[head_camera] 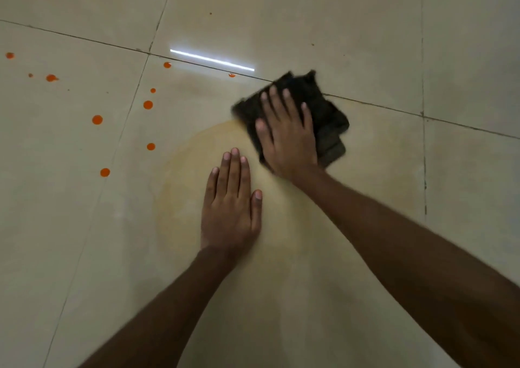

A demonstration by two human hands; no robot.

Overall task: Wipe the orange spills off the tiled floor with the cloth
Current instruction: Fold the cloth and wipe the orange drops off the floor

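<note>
Pressing dark crumpled cloth [323,109] flat under right hand [287,140], fingers [277,100] straight, over grout line | left hand [230,207] lying open on glossy tiled floor [365,30] | round orange spills [97,119] dotting left | cloth edges blurring

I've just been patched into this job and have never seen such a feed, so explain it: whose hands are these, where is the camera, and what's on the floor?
There is no machine here: a person works with two bare hands, and the single picture comes from a camera worn on their head, looking down. The right hand presses flat, fingers straight, on a dark cloth; its blurred edges suggest wiping. The left hand lies flat on the tiled floor, holding nothing. Around the hands spreads a pale yellowish smear. Orange drops dot the tiles to the left, with one more at the top edge. The white streak looks like a light's reflection.
</note>
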